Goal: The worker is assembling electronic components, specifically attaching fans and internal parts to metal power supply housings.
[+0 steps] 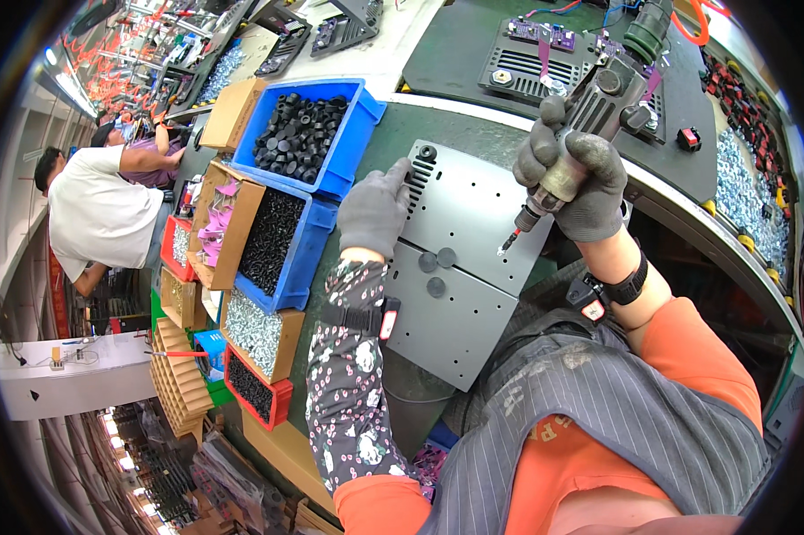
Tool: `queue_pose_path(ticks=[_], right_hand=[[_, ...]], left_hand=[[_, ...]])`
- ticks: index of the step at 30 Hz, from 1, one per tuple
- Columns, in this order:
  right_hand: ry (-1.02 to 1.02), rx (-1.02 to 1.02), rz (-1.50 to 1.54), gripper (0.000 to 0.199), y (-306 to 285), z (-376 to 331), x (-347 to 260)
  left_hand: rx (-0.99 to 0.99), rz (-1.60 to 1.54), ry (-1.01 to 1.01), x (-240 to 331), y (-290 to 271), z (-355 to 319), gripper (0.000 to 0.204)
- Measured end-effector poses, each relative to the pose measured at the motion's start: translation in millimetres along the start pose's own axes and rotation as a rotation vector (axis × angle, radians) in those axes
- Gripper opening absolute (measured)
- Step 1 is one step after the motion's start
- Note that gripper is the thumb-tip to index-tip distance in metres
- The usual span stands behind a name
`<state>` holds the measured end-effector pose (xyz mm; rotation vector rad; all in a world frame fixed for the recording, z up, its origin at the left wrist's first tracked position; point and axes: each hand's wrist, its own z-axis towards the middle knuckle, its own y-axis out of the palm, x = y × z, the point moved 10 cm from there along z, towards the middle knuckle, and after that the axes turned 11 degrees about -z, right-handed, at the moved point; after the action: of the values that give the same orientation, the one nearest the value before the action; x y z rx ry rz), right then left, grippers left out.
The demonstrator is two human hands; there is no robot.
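A grey metal panel [473, 241] with vent slots and small black round feet lies on the dark green bench before me. My left hand [375, 209], in a grey glove, rests flat on the panel's left edge. My right hand [573, 174], also gloved, grips a powered screwdriver [589, 116]. Its bit points down at the panel's right side, just above the surface. A hose runs from the tool's top.
Blue bins of black round parts [302, 134] and black screws [272, 241] stand left of the panel, with cardboard boxes of silver screws [257, 332]. A black vented unit with purple boards [531, 62] sits beyond. Another person in a white shirt [98, 214] works at far left.
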<state>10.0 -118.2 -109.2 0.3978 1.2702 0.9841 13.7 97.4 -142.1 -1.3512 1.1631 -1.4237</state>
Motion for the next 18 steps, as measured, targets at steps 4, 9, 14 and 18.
queue_pose_path(ticks=[4, 9, 14, 18], right_hand=[[0.007, 0.039, -0.018, 0.038, -13.2, -0.1, -3.5], [0.034, 0.047, -0.043, 0.038, -17.6, 0.5, -12.6], [-0.001, 0.041, -0.172, 0.036, -30.5, 7.4, -38.9], [-0.068, 0.085, -0.506, 0.036, -30.7, 10.8, -58.2]], left_hand=[[-0.045, 0.007, -0.040, 9.0, 20.4, 30.8, 0.028], [-0.006, -0.445, -0.027, 38.1, 4.6, 8.1, 0.026], [-0.140, -0.508, 0.140, 116.5, 31.9, -23.3, 0.030], [-0.148, -0.504, 0.161, 144.3, 52.0, -20.5, 0.030]])
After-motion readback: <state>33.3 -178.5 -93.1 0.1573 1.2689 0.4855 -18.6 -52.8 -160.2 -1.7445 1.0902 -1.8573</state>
